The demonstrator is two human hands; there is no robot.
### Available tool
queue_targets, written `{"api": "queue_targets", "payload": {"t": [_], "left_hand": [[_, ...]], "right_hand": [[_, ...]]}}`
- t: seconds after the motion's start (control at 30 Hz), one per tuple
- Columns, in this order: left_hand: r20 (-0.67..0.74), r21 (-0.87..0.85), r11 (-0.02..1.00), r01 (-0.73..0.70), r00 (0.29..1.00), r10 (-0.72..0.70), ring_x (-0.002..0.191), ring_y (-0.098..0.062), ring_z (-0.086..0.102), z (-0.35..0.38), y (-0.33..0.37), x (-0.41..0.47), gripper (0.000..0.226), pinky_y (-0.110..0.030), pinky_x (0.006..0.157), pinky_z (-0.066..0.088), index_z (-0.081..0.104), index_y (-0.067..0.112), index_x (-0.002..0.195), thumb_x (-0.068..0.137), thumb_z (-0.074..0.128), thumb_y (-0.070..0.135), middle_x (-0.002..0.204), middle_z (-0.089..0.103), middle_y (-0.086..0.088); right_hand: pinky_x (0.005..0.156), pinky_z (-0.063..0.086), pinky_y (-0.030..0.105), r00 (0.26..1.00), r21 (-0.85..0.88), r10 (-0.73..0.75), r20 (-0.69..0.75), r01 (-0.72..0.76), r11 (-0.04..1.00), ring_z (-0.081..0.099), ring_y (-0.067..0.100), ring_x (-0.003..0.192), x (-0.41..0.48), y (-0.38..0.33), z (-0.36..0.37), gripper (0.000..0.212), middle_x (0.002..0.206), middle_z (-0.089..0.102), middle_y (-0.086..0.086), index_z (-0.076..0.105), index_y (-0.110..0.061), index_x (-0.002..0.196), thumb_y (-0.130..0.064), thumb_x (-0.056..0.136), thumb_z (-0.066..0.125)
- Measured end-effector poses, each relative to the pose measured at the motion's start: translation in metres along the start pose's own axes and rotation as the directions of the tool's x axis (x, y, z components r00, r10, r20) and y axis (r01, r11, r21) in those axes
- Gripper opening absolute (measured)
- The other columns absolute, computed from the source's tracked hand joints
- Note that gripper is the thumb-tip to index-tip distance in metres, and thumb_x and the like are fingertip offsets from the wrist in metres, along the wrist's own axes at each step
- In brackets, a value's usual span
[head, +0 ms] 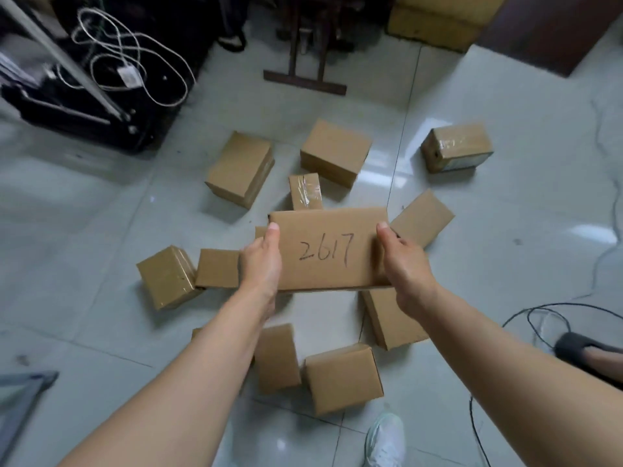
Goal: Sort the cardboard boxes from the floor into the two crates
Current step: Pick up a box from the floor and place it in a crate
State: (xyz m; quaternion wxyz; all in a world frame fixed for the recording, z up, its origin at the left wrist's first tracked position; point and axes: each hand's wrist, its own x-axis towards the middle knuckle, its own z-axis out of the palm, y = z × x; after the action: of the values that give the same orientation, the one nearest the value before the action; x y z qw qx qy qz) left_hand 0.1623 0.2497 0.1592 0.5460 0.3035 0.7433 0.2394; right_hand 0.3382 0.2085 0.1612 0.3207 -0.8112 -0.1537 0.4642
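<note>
A flat cardboard box marked "2617" (328,249) is held above the floor in the middle of the head view. My left hand (261,264) grips its left end and my right hand (406,264) grips its right end, thumbs on top. Several plain cardboard boxes lie scattered on the tiled floor around it, among them one at the upper left (240,169), one at the top (335,152), a taped one at the far right (456,147) and one near my foot (344,379). No crate is clearly in view.
A black suitcase (84,96) with white cord stands at the upper left. A wooden stand foot (305,81) is at the top, and a yellow block (438,25) at the upper right. Black cables (539,315) trail at the right near another person's shoe (586,348). My white shoe (384,439) is below.
</note>
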Motion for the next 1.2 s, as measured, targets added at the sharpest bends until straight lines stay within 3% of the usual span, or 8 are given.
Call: {"api": "queue_targets", "payload": {"t": [0.07, 0.2, 0.27, 0.43, 0.6, 0.73, 0.87, 1.2], "left_hand": [[-0.048, -0.054, 0.996, -0.066, 0.997, 0.063, 0.096, -0.033, 0.063, -0.027, 0.054, -0.03, 0.038, -0.043, 0.09, 0.051, 0.062, 0.017, 0.075, 0.094, 0.045, 0.045, 0.099, 0.069, -0.014], [-0.109, -0.159, 0.962, -0.223, 0.972, 0.208, 0.079, -0.022, 0.056, -0.092, 0.15, -0.091, 0.037, -0.031, 0.073, 0.045, 0.064, 0.009, 0.084, 0.092, 0.047, 0.04, 0.085, 0.062, -0.007], [-0.131, -0.186, 0.935, -0.3, 0.951, 0.279, 0.077, -0.019, 0.055, -0.128, 0.191, -0.123, 0.036, -0.032, 0.071, 0.045, 0.064, 0.007, 0.085, 0.093, 0.047, 0.038, 0.085, 0.063, -0.004], [-0.158, -0.331, 0.856, -0.396, 0.918, 0.364, 0.075, -0.016, 0.052, -0.222, 0.268, -0.199, 0.029, -0.029, 0.067, 0.044, 0.058, 0.012, 0.078, 0.094, 0.047, 0.033, 0.083, 0.059, -0.002], [-0.195, -0.378, 0.786, -0.489, 0.872, 0.449, 0.063, -0.008, 0.055, -0.305, 0.31, -0.254, 0.03, -0.016, 0.042, 0.042, 0.063, 0.022, 0.069, 0.092, 0.05, 0.037, 0.068, 0.064, 0.009], [-0.245, -0.382, 0.744, -0.549, 0.836, 0.491, 0.073, -0.013, 0.059, -0.363, 0.328, -0.288, 0.028, -0.024, 0.054, 0.051, 0.065, 0.025, 0.072, 0.091, 0.05, 0.041, 0.077, 0.066, 0.006], [-0.367, -0.368, 0.693, -0.62, 0.781, 0.505, 0.072, -0.006, 0.061, -0.417, 0.322, -0.323, 0.025, -0.014, 0.039, 0.044, 0.065, 0.03, 0.083, 0.092, 0.048, 0.046, 0.074, 0.067, 0.012], [-0.731, -0.416, 0.611, -0.673, 0.648, 0.216, 0.09, -0.015, 0.063, -0.539, 0.244, -0.414, 0.021, -0.034, 0.081, 0.051, 0.064, 0.022, 0.084, 0.093, 0.054, 0.038, 0.095, 0.068, 0.003]], "right_hand": [[0.065, 0.04, 0.027, 0.997, 0.059, -0.076, -0.003, 0.076, 0.995, 0.054, 0.011, 0.079, -0.037, -0.054, -0.006, 0.039, 0.089, 0.059, -0.002, 0.057, -0.014, 0.088, -0.052, 0.093, 0.049], [0.069, 0.038, 0.03, 0.976, 0.106, -0.215, -0.021, 0.216, 0.971, 0.051, 0.015, 0.083, -0.12, -0.156, -0.014, 0.043, 0.092, 0.056, 0.0, 0.054, -0.013, 0.093, -0.055, 0.092, 0.048], [0.063, 0.036, 0.028, 0.961, 0.132, -0.275, -0.021, 0.275, 0.952, 0.048, 0.011, 0.075, -0.166, -0.201, -0.017, 0.04, 0.086, 0.053, -0.002, 0.05, -0.016, 0.084, -0.056, 0.091, 0.047], [0.064, 0.042, 0.028, 0.909, 0.201, -0.415, -0.036, 0.414, 0.888, 0.052, 0.007, 0.082, -0.281, -0.286, -0.016, 0.035, 0.094, 0.054, -0.005, 0.047, -0.022, 0.086, -0.057, 0.092, 0.045], [0.079, 0.055, 0.043, 0.878, 0.244, -0.477, -0.041, 0.471, 0.847, 0.062, 0.018, 0.092, -0.373, -0.334, -0.002, 0.038, 0.103, 0.063, 0.001, 0.05, -0.023, 0.092, -0.061, 0.088, 0.045], [0.076, 0.054, 0.039, 0.834, 0.281, -0.551, -0.042, 0.539, 0.794, 0.061, 0.015, 0.089, -0.432, -0.359, 0.014, 0.036, 0.102, 0.062, 0.0, 0.05, -0.025, 0.089, -0.06, 0.088, 0.046], [0.074, 0.055, 0.039, 0.781, 0.297, -0.624, 0.031, 0.589, 0.752, 0.062, 0.017, 0.089, -0.482, -0.374, 0.036, 0.032, 0.101, 0.062, 0.002, 0.049, -0.025, 0.088, -0.057, 0.091, 0.047], [0.049, 0.044, 0.022, 0.556, 0.338, -0.7, 0.448, 0.619, 0.709, 0.06, 0.003, 0.067, -0.597, -0.374, 0.126, 0.036, 0.079, 0.065, -0.009, 0.057, -0.017, 0.089, -0.052, 0.09, 0.051]]}}
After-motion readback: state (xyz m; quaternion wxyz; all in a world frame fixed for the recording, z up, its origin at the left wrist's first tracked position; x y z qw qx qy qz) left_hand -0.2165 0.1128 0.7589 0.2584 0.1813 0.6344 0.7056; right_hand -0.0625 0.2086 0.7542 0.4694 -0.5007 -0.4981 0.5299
